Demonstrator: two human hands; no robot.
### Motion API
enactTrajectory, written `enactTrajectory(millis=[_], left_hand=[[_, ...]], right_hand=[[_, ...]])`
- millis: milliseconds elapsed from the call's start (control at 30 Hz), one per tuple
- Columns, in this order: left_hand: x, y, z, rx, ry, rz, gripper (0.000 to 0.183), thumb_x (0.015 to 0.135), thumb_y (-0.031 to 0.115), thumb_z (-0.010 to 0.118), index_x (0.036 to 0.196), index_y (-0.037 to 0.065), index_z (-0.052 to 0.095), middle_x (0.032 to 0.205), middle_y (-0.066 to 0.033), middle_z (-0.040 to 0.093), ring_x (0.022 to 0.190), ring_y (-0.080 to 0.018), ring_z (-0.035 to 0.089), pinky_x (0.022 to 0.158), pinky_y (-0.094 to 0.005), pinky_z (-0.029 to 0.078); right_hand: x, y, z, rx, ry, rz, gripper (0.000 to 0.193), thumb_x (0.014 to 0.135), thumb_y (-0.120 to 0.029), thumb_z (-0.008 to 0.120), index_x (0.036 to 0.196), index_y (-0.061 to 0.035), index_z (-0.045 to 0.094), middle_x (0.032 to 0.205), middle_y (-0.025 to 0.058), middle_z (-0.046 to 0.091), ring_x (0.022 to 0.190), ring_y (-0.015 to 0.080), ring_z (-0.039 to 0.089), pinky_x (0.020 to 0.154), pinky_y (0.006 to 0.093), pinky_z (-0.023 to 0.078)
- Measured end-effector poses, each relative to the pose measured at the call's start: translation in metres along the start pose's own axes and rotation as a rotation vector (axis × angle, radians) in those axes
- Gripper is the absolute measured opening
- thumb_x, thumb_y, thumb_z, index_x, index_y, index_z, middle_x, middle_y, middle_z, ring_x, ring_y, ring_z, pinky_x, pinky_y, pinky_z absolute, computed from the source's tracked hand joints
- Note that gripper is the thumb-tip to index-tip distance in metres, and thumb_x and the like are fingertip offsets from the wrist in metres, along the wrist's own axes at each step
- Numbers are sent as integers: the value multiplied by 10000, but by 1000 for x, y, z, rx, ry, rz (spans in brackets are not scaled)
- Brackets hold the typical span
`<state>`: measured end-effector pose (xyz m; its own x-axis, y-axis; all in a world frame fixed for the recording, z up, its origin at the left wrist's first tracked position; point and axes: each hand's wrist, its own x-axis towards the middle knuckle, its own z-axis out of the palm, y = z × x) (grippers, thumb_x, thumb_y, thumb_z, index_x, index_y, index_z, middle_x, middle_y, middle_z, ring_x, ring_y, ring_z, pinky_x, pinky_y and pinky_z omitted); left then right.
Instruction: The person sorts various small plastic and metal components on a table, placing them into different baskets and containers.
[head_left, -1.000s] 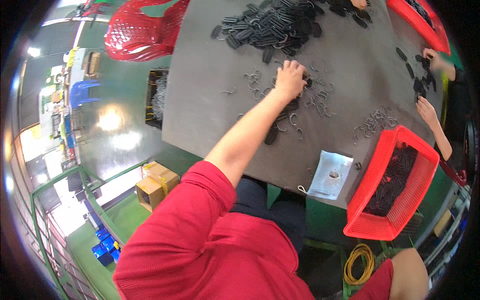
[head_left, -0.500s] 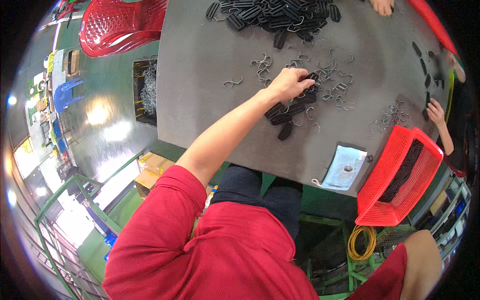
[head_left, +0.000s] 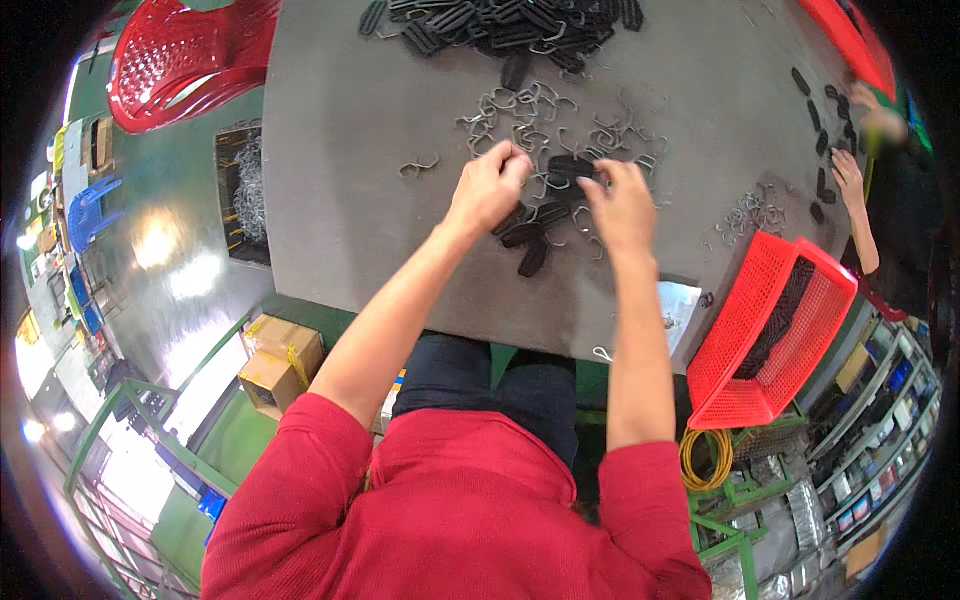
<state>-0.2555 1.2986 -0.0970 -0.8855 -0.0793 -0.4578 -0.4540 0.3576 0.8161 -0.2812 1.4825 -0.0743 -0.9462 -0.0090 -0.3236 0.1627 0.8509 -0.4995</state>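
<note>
My left hand (head_left: 493,187) is over the grey table with its fingers pinched together; whatever is in them is hidden. Close by on the right, my right hand (head_left: 624,208) has thumb and fingers closed at the end of a black oval plastic buckle (head_left: 570,168). More black buckles (head_left: 534,228) lie just below, between the two hands. Bent metal wire hooks (head_left: 535,103) are scattered beyond my hands and around the buckles. At the table's far side is a large heap of black slotted buckles (head_left: 500,28).
A red basket (head_left: 722,385) holding black pieces stands at the right edge, near a light blue packet (head_left: 676,310) and a small pile of hooks (head_left: 752,212). Another person's hand (head_left: 848,178) is beside black pieces at right. A red chair (head_left: 180,65) stands at left.
My right hand has come in over the table to the black buckles. My left hand has moved left, away from the buckle it held. The whole view has shifted somewhat.
</note>
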Motion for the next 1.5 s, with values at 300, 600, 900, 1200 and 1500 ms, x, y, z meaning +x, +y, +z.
enactTrajectory(millis=[300,600,900,1200,1500], left_hand=[[-33,-14,55,547,64,280,235,733,206,701,831,62,544,820,-90,541,781,-271,591,656,-391,470],[-29,-13,-32,-956,-244,-247,108,892,196,540,900,89,540,789,-13,537,701,-84,525,553,-217,426],[-61,-50,10,467,193,102,267,724,220,726,849,50,563,773,-103,580,759,-288,598,670,-391,468],[-58,-41,-40,-18,-110,-48,211,831,217,653,926,44,577,784,-14,584,609,-85,468,539,-245,378],[-87,-58,-22,-760,-271,-263,215,845,110,554,1058,98,519,903,-35,618,738,-82,568,526,-206,399]], right_hand=[[26,18,8,134,7,1,257,674,-176,764,790,-33,584,745,102,633,736,273,627,670,369,479],[19,34,9,163,-346,-158,559,671,-236,776,1147,-112,510,1021,74,613,886,201,624,741,328,478],[-9,36,5,339,-637,-245,253,684,-184,733,840,-57,580,775,74,627,762,264,597,663,370,446],[-70,20,58,-434,-336,-888,191,764,-105,561,954,-117,567,886,46,576,857,199,603,681,340,495],[-56,18,34,-9,-493,-414,255,798,-207,633,974,-51,535,898,152,629,886,342,591,725,420,460]])
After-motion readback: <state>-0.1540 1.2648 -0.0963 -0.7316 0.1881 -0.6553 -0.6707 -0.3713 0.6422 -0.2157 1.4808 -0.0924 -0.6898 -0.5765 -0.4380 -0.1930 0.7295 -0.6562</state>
